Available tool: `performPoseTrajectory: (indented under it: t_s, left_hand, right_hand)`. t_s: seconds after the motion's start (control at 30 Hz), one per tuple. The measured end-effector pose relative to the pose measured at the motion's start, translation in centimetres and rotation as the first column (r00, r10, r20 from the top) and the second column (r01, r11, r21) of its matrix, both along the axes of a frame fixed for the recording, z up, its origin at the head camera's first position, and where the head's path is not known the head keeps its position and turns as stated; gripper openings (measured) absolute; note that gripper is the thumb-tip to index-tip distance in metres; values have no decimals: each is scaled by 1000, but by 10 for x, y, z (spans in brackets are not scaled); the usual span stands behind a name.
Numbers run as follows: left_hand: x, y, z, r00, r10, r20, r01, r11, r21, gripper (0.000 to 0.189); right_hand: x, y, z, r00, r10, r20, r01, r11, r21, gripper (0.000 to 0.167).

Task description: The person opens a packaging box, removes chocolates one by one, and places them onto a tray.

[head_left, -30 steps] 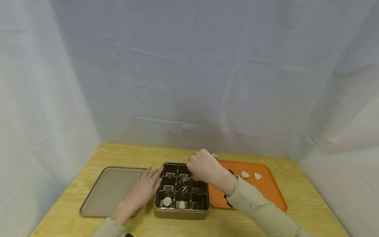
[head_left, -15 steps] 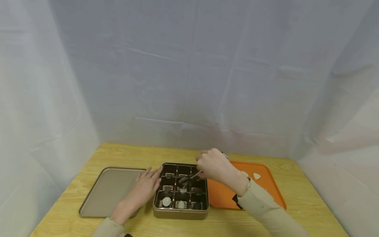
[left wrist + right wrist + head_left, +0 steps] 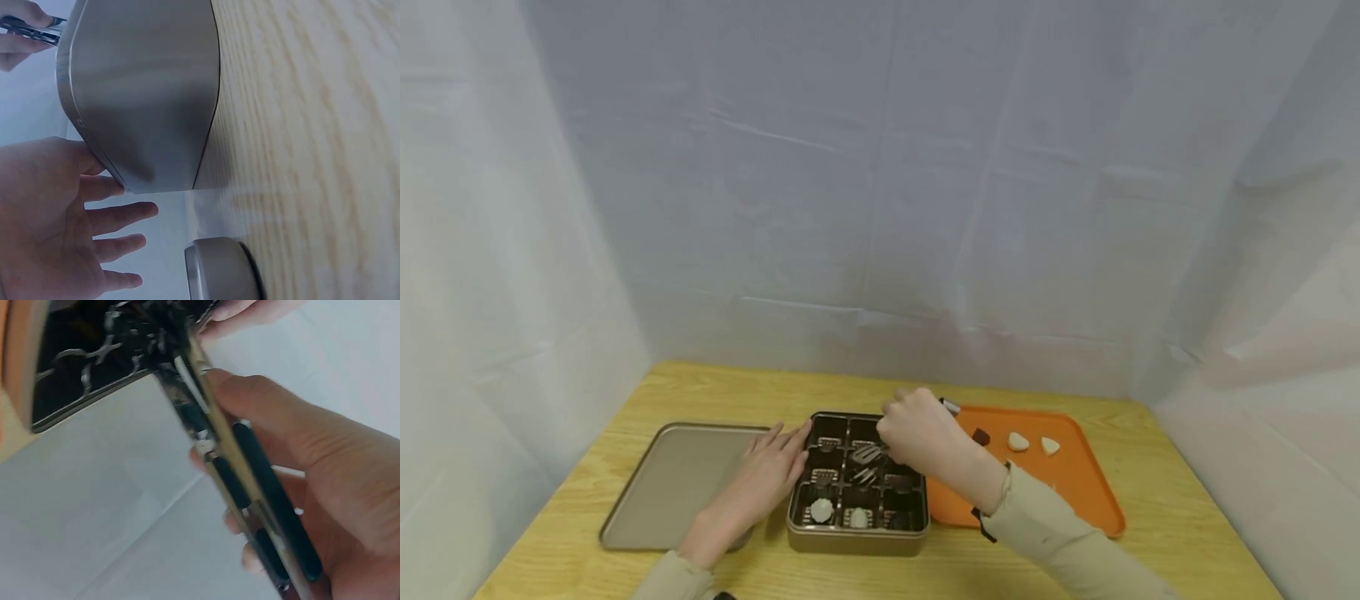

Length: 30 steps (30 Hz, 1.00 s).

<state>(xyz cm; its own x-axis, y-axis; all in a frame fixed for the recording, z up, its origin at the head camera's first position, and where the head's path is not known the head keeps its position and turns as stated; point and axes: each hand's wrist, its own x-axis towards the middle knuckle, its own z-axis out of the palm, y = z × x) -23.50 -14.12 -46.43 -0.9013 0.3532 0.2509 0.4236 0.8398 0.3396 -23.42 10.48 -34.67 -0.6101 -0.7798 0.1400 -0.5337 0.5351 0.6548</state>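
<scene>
A metal tin (image 3: 856, 543) with a dark divided insert stands in the middle of the table. My left hand (image 3: 767, 477) rests against its left rim, fingers extended; the left wrist view shows the thumb side of this hand (image 3: 53, 219) at the tin's edge. My right hand (image 3: 919, 432) grips a pair of tongs (image 3: 234, 453), their slotted heads over the centre compartment. What lies under the heads is hidden. In the front row sit a round white piece (image 3: 822, 510), an oval pale piece (image 3: 859, 518) and a dark piece (image 3: 900, 521).
Left of the tin lies a flat metal lid or tray (image 3: 670, 492). At right an orange tray (image 3: 1037, 500) holds two white pieces (image 3: 1018, 442) and a dark piece (image 3: 981, 437). White sheeting (image 3: 880, 208) hangs behind and beside the wooden table (image 3: 760, 575).
My right hand with the tongs moved right and tilted, showing a pale piece in the centre compartment, then came back left over it. The left hand stays at the rim.
</scene>
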Motion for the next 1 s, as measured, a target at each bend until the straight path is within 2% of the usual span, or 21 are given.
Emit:
performPoseTrajectory:
  t_s: [0.13, 0.23, 0.37, 0.53, 0.67, 0.87, 1.0]
  left_hand:
    - [0, 2, 2, 1000, -4, 7, 4, 1000, -5, 49]
    - [0, 4, 2, 1000, -9, 9, 9, 1000, 0, 48]
    - [2, 6, 0, 1000, -11, 9, 11, 1000, 11, 48]
    - [3, 4, -1, 1000, -13, -8, 13, 1000, 22, 48]
    - [4, 2, 0, 1000, -13, -16, 13, 1000, 27, 48]
    - [3, 1, -1, 1000, -2, 4, 2, 1000, 1, 49]
    - [3, 1, -3, 1000, 3, 8, -3, 1000, -12, 50]
  right_hand:
    - [-5, -10, -5, 999, -8, -33, 9, 999, 45, 38]
    - [-8, -11, -9, 999, 6, -51, -2, 997, 82, 37]
    - [-7, -2, -8, 999, 27, -28, -25, 998, 63, 30]
    - [0, 20, -3, 998, 61, -26, -62, 996, -56, 25]
    - [3, 40, -8, 993, 108, -45, -114, 981, -159, 23]
    - [4, 67, -32, 976, 198, -91, -217, 930, -296, 13]
    - [6, 80, -46, 971, 223, -82, -237, 890, -389, 15]
